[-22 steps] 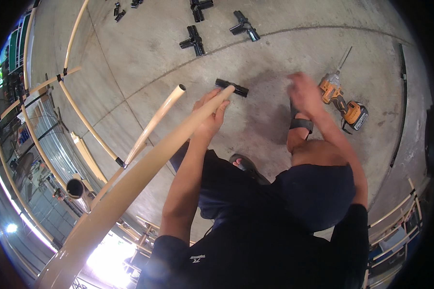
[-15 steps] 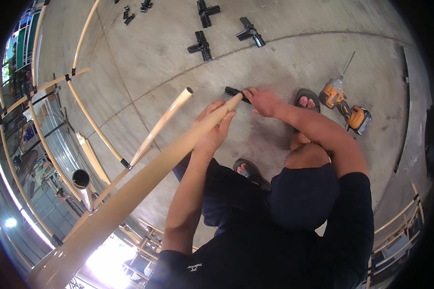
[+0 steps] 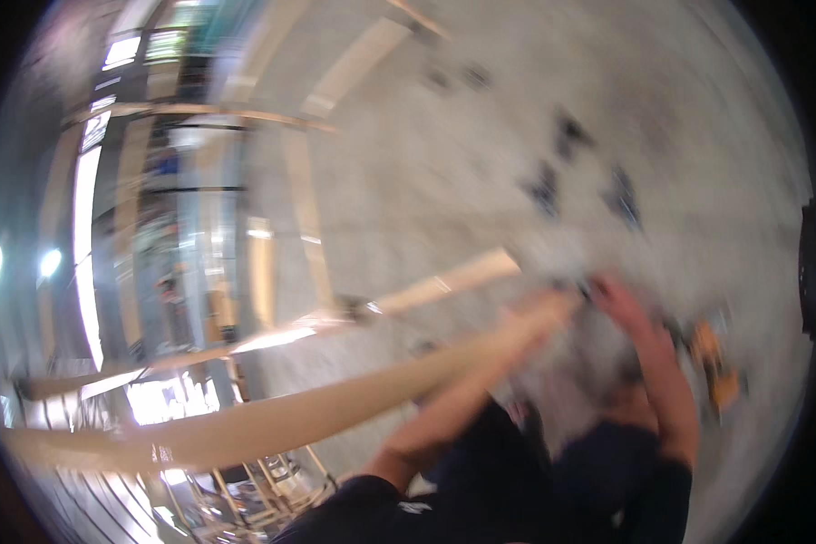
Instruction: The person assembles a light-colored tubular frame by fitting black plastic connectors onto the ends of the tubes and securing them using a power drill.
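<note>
The view is smeared by motion. A long beige pipe (image 3: pixel 326 408) runs from the lower left toward the middle right. My left hand (image 3: pixel 530 317) is wrapped round it near its far end. At that end sits a small black pipe connector (image 3: pixel 584 290), mostly hidden. My right hand (image 3: pixel 618 301) is closed on the connector from its right side. Whether the pipe is inside the connector or only touching it, I cannot tell.
Several black connectors (image 3: pixel 542 189) lie on the concrete floor beyond my hands. An orange cordless drill (image 3: pixel 716 363) rests at the right. A frame of beige pipes (image 3: pixel 304 204) with black joints stands at the left; one of its pipes (image 3: pixel 453 279) sticks out close to my left hand.
The view has swung, so the scene sits further right and lower and is blurred. Both hands keep their places at the pipe end and the connector.
</note>
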Demonstrator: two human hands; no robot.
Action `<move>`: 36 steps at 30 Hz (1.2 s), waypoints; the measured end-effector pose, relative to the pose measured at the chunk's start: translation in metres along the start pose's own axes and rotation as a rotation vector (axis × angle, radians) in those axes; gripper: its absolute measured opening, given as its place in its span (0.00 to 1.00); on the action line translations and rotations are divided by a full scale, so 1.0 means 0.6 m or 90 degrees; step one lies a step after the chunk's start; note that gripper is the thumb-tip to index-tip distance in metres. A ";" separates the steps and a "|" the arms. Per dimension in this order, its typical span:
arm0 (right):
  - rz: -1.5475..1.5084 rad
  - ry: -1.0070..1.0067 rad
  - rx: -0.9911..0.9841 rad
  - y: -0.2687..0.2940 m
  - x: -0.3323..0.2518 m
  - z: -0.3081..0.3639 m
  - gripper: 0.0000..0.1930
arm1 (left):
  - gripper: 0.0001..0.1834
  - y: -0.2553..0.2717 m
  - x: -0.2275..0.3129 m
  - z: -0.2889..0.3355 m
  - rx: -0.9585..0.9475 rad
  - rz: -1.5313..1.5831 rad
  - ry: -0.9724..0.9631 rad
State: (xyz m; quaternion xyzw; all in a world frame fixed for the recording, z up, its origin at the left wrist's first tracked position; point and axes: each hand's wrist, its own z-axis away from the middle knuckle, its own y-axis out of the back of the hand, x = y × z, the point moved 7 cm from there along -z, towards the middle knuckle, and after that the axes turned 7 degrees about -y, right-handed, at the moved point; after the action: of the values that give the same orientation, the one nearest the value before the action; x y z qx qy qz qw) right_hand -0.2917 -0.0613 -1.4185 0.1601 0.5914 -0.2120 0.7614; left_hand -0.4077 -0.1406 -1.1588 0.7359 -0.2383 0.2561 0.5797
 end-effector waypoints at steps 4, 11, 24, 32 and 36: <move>-0.242 -0.249 0.116 0.038 0.110 0.062 0.23 | 0.17 -0.054 -0.024 0.028 0.026 0.030 0.060; 0.098 -0.076 0.043 0.006 0.076 0.034 0.21 | 0.16 -0.004 0.000 0.017 -0.056 0.155 0.136; 0.270 -0.165 0.019 0.022 -0.029 0.010 0.25 | 0.10 -0.128 -0.126 0.066 0.055 0.383 0.366; 0.309 -0.165 0.033 0.038 -0.025 0.010 0.24 | 0.13 -0.078 -0.062 0.048 -0.012 0.208 0.250; 0.326 -0.164 0.044 0.041 -0.026 0.010 0.24 | 0.13 -0.071 -0.059 0.038 -0.004 0.159 0.181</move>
State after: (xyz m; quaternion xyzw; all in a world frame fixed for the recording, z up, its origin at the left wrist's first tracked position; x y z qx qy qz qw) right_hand -0.2775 -0.0408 -1.4023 0.3021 0.4223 -0.0513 0.8531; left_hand -0.4045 -0.1517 -1.2178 0.6550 -0.2441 0.4267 0.5739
